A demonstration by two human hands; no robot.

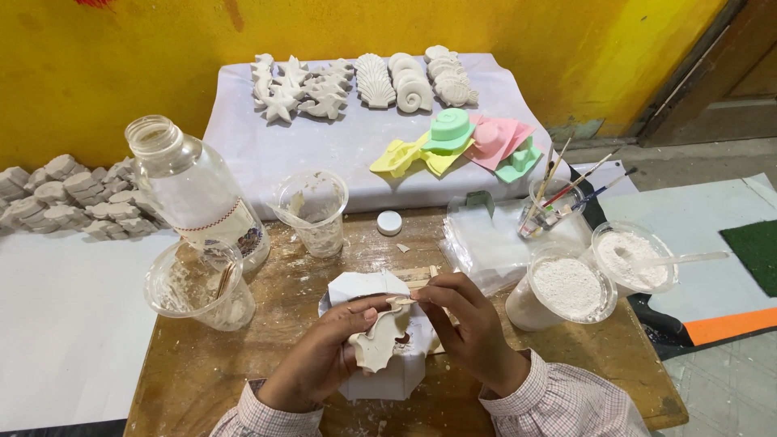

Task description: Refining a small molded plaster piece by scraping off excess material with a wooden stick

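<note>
My left hand [320, 356] holds a small off-white plaster cast [379, 338], shaped like a sea creature, over a white mould block [374, 380] on the wooden table [210, 364]. My right hand [469, 324] pinches a thin wooden stick [419, 279] whose tip rests against the top edge of the cast. Both hands meet just above the mould.
A clear bottle [194, 194] and clear cups [198, 283] [314, 212] stand to the left. Two cups of white powder [566, 287] [634, 256] and a cup of brushes [554, 206] stand to the right. Finished plaster shells [372, 81] and coloured moulds [461, 142] lie behind.
</note>
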